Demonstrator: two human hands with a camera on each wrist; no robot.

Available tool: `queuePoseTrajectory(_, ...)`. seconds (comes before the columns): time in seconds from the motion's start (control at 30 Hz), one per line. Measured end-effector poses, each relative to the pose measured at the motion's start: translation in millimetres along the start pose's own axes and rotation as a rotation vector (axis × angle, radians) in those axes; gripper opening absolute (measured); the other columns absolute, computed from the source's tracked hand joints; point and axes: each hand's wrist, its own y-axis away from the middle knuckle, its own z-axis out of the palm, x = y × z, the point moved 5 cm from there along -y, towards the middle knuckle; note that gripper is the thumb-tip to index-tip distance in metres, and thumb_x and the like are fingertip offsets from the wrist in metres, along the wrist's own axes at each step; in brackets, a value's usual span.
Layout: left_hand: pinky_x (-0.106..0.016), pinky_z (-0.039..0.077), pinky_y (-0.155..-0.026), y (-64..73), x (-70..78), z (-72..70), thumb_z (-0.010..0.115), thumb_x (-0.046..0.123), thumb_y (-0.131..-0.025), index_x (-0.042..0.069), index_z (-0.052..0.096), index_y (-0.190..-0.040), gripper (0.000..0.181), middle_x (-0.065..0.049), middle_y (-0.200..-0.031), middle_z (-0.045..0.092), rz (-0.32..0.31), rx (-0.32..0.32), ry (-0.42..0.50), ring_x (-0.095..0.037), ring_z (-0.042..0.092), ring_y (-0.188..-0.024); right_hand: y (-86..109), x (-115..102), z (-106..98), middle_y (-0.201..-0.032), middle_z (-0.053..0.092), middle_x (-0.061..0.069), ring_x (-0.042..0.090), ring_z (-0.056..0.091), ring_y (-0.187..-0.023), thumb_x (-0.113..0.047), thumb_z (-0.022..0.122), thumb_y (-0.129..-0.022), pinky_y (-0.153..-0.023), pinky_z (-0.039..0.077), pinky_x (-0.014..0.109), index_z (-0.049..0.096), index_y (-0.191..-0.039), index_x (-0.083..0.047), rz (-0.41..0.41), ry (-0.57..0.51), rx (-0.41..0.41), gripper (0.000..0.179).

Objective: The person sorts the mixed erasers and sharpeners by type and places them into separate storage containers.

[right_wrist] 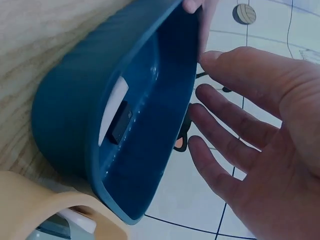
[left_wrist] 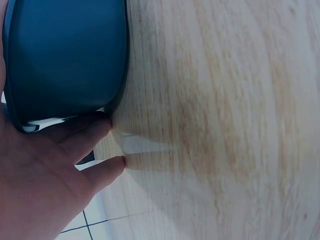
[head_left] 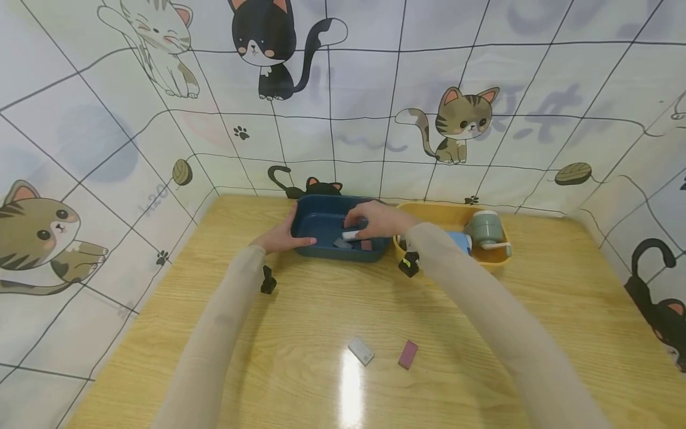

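Note:
A dark blue basket (head_left: 332, 253) stands at the back of the wooden table. My left hand (head_left: 276, 238) rests against its left end, with the thumb stretched along the front and the other fingers by the end wall, as the left wrist view (left_wrist: 45, 175) also shows. Over the basket's right half is my right hand (head_left: 382, 219); its fingers are loosely bent with nothing between them in the right wrist view. Below it in the basket lie a white piece (head_left: 351, 236), a grey piece (head_left: 342, 243) and a reddish block (head_left: 366, 245).
A yellow basket (head_left: 429, 208) adjoins the blue one on the right, holding a grey-green cup (head_left: 486, 228) and a light blue item (head_left: 460, 241). Nearer on the table lie a whitish small block (head_left: 361, 351) and a maroon one (head_left: 408, 354). A cat-print wall (head_left: 364, 137) borders the table.

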Motion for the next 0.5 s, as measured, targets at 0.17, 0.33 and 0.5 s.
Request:
queuePoseTrajectory(0.17, -0.054, 0.021, -0.110, 0.3, 0.6, 0.0, 0.071, 0.057, -0.081, 0.020, -0.019, -0.153, 0.121, -0.015, -0.160, -0.005, 0.010, 0.004, 0.003, -0.040, 0.014, -0.142, 9.0, -7, 4, -0.122, 0.058, 0.009, 0.027, 0.055, -0.111, -0.009, 0.068, -0.090, -0.093, 0.044, 0.040, 0.063, -0.123, -0.007, -0.031, -0.030, -0.023, 0.034)
queuePoseTrajectory(0.33, -0.055, 0.020, -0.110, 0.9, 2.6, 0.0, 0.071, 0.055, -0.082, 0.019, -0.021, -0.152, 0.121, -0.016, -0.159, -0.005, 0.021, 0.002, 0.014, -0.041, 0.013, -0.142, 16.1, -12, 8, -0.125, 0.059, 0.008, 0.028, 0.054, -0.115, -0.010, 0.067, -0.091, -0.094, 0.045, 0.039, 0.063, -0.123, -0.006, -0.083, 0.027, -0.023, 0.033)
queuePoseTrajectory(0.5, -0.054, 0.020, -0.110, 1.5, 2.8, 0.5, 0.071, 0.053, -0.083, 0.022, -0.022, -0.151, 0.120, -0.014, -0.160, -0.009, 0.030, -0.010, 0.031, -0.039, 0.010, -0.143, 24.0, -15, 11, -0.121, 0.060, 0.008, 0.029, 0.055, -0.113, -0.011, 0.067, -0.092, -0.093, 0.045, 0.040, 0.063, -0.123, -0.006, -0.086, 0.040, -0.025, 0.032)
